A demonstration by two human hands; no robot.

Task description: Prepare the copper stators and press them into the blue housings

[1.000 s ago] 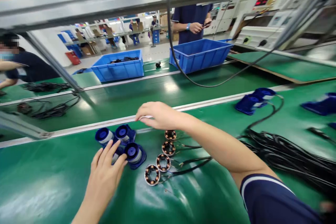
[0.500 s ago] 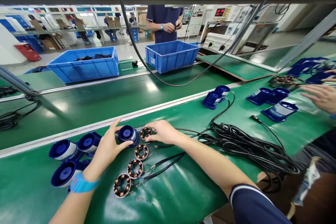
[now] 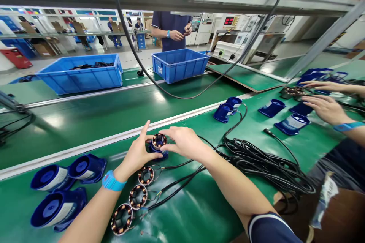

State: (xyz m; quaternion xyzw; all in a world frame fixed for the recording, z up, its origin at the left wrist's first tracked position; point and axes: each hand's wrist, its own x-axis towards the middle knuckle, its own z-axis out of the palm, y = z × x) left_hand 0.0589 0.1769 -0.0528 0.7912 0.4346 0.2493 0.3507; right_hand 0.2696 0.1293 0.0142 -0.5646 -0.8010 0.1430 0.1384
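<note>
My left hand [image 3: 137, 155] grips a blue plastic housing [image 3: 158, 154] from the left on the green mat. My right hand [image 3: 184, 142] pinches a copper-wound coil ring [image 3: 159, 140] that sits on top of that housing. Three more coil rings [image 3: 138, 196] lie in a diagonal row toward me, each with thin wires running right. Three other blue housings [image 3: 58, 186] lie on their sides at the lower left.
A tangle of black cable [image 3: 265, 163] lies right of my arm. More blue housings [image 3: 228, 109] stand beyond it, where another person's hands [image 3: 325, 108] work. Two blue bins [image 3: 179, 64] sit across the conveyor belt [image 3: 114, 106]. A person stands behind them.
My left hand brought one blue housing toward the middle, and my right hand lifted the farthest coil ring onto it. The view swung left to right, showing a neighbour's hands.
</note>
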